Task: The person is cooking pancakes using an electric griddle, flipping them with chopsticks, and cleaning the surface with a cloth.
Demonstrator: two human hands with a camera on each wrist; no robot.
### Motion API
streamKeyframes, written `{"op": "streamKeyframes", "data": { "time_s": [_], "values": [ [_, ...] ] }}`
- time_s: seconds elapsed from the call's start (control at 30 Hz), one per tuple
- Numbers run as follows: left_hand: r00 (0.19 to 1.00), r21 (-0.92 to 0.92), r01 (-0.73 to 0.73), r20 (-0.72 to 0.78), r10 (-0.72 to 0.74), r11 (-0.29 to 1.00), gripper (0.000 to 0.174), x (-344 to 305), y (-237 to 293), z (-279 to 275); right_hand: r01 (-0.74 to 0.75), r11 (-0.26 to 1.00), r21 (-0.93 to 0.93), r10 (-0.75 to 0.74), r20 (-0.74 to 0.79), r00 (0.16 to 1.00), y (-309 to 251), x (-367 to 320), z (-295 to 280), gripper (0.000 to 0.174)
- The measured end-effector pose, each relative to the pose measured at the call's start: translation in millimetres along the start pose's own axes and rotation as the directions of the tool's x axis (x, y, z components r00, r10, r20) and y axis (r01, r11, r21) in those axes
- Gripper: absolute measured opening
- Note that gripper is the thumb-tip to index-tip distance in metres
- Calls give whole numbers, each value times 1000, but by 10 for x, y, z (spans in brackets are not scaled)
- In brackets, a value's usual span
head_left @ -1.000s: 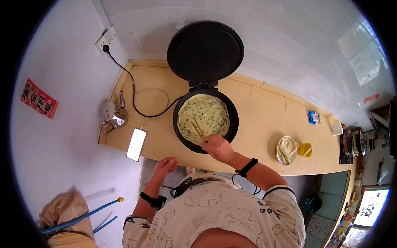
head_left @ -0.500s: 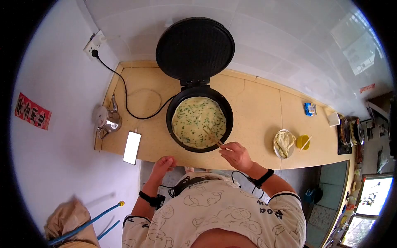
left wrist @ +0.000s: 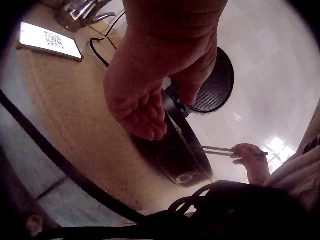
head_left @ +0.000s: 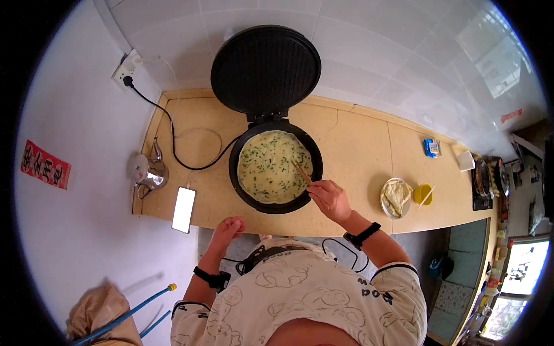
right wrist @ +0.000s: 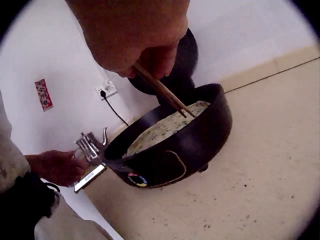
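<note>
My right hand (head_left: 332, 200) grips a pair of wooden chopsticks (right wrist: 161, 90), their tips over the right side of a pale flatbread dotted with green bits (head_left: 271, 167). The flatbread lies flat in the round black electric griddle (head_left: 234, 179), whose ridged lid (head_left: 265, 69) stands raised at the back. In the right wrist view the chopstick tips reach inside the pan's rim, right at the flatbread's surface. My left hand (head_left: 229, 229) hangs by the counter's front edge, left of the griddle, with fingers loosely curled around nothing.
A lit phone (head_left: 183, 209) and a metal kettle (head_left: 149, 172) stand left of the griddle, near its black power cord (head_left: 171, 132). To the right are a bowl (head_left: 383, 203) with folded flatbread, a yellow cup (head_left: 423, 194) and a blue packet (head_left: 431, 148).
The right hand with the chopsticks has drawn back from over the flatbread toward the pan's right side. The flatbread lies smoother. The left hand stays by the counter edge.
</note>
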State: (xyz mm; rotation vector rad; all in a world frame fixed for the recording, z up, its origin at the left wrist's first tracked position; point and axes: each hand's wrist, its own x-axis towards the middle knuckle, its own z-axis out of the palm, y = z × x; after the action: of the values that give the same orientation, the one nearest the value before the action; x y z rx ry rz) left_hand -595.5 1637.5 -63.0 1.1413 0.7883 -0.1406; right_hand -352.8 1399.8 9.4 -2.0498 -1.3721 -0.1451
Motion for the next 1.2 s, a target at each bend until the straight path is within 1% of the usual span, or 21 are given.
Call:
{"op": "streamKeyframes", "data": {
  "time_s": [0.07, 0.17, 0.23, 0.33, 0.47, 0.53, 0.57, 0.63, 0.77, 0.83, 0.9, 0.97, 1.0, 1.03, 1.07, 1.1, 1.13, 1.17, 1.2],
  "values": [
    [1000, 1, 4, -23, -4, 1000, 31, -18, -2, 1, 11, 1000, 1, -11, -3, 1000, -9, 11, 20, 14],
    [1000, -5, 3, -30, -3, 1000, 32, -26, -28, -8, 63, 998, 4, -63, 40, 997, -15, -35, 78, 14],
    [999, -7, 9, -36, -9, 1000, 30, -21, -50, -20, 85, 996, 41, -89, 128, 988, -61, -71, 84, 14],
    [999, -12, 8, -32, -8, 1000, 29, -11, -83, -32, 117, 991, 62, -125, 137, 983, -92, -59, 42, 13],
    [1000, -6, 9, -20, -9, 1000, 29, -17, -64, -7, 119, 990, 73, -127, 118, 985, -120, -39, 14, 13],
    [1000, -5, 11, -15, -11, 1000, 30, 3, -53, 11, 142, 986, 85, -156, 190, 969, -108, -44, 22, 13],
    [1000, -7, 13, -16, -14, 1000, 30, 12, -48, 19, 142, 986, 83, -156, 188, 970, -116, -41, 23, 13],
    [1000, -13, 8, -18, -8, 1000, 30, 8, -35, 41, 133, 987, 89, -144, 126, 982, -157, -41, 18, 13],
    [1000, -12, -17, -2, 17, 1000, 30, -13, 37, 90, 133, 989, 69, -138, 69, 988, -227, -26, -52, 13],
    [1000, 5, -26, -3, 26, 1000, 30, -31, 71, 121, 163, 986, 47, -167, 115, 979, -205, -83, -36, 14],
    [999, 23, -34, -3, 34, 999, 30, -46, 87, 137, 142, 987, 71, -150, 132, 980, -216, -104, -53, 15],
    [999, 56, -47, 8, 46, 997, 37, -50, 95, 138, 113, 989, 92, -125, 146, 981, -243, -109, -99, 16],
    [999, 69, -46, 27, 45, 997, 37, -48, 75, 123, 119, 990, 71, -123, 66, 990, -260, -95, -160, 16],
    [999, 58, -45, 13, 44, 997, 37, -36, 41, 89, 114, 993, 38, -113, -20, 993, -251, -109, -229, 16],
    [999, 53, -43, 12, 42, 998, 37, 0, 19, 74, 78, 997, 5, -78, -41, 996, -202, -153, -305, 16],
    [997, 82, -48, 67, 42, 996, 37, 41, -6, 64, 21, 999, -30, -25, -122, 992, -134, -215, -375, 19],
    [998, 65, -44, 43, 41, 997, 35, 40, -12, 46, -39, 998, -57, 27, -203, 979, -65, -279, -454, 21],
    [999, 45, -38, 13, 38, 998, 32, 38, -11, 37, -127, 982, -140, 91, -241, 966, 20, -365, -549, 21],
    [998, 68, -35, 54, 31, 997, 32, 48, -5, 38, -182, 969, -164, 128, -295, 947, 138, -466, -638, 20]
  ]
}}
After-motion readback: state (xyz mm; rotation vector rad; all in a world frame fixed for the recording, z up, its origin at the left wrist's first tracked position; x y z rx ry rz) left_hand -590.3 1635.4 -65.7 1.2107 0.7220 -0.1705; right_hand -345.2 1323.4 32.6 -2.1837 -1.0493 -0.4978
